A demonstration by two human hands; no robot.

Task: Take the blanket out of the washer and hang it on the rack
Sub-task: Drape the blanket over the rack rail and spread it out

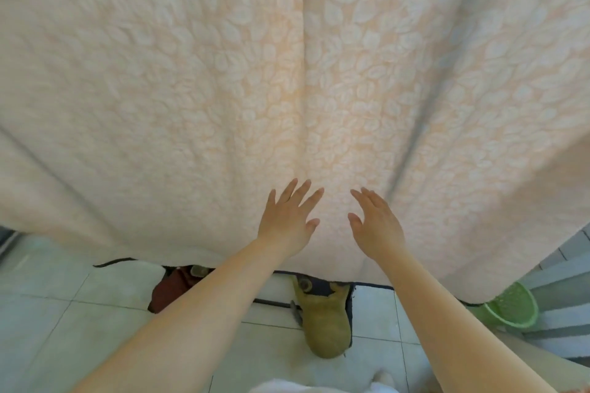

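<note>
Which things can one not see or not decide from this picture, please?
- Rack: above the top edge of the head view; what holds the blanket is cut off.
- Washer: not in view.
- Contact: whether left hand or right hand touches the blanket is unclear.
- Items on the floor: partly hidden by the blanket hem and arms.
</note>
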